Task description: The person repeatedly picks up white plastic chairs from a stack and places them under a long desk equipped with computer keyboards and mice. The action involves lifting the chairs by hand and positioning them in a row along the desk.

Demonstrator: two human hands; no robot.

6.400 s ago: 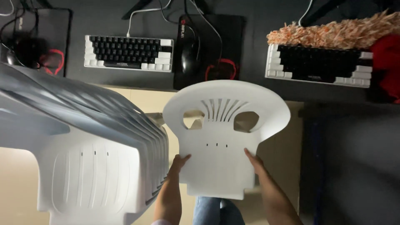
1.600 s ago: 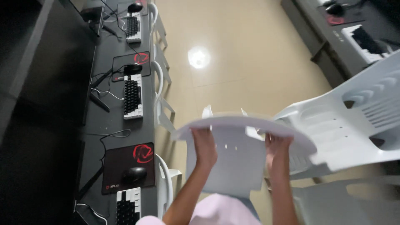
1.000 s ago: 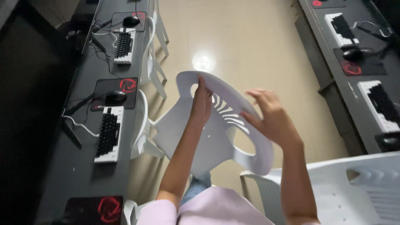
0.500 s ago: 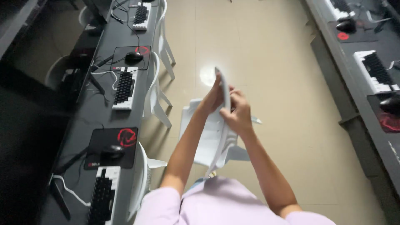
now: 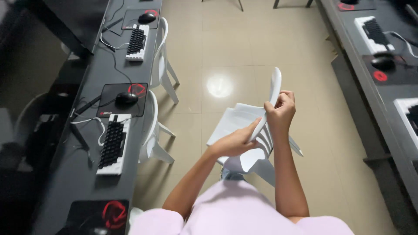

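Observation:
I hold a white plastic chair (image 5: 244, 124) in the air above the tiled floor, its backrest turned edge-on toward me. My right hand (image 5: 281, 111) is closed around the upper edge of the backrest. My left hand (image 5: 235, 141) grips the backrest lower down, near its slotted part. The chair's seat and legs show beyond my hands. My pink sleeves fill the bottom of the view.
A long dark desk (image 5: 82, 174) runs along the left with keyboards, mice and mouse pads; two white chairs (image 5: 152, 130) are tucked against it. Another dark desk (image 5: 370, 74) with a keyboard and mouse lines the right. A beige tiled aisle (image 5: 244, 52) lies between.
I lifted one chair off a stack, carried it away from the stack and turned it from flat to edge-on; both hands have kept hold while I faced down the aisle.

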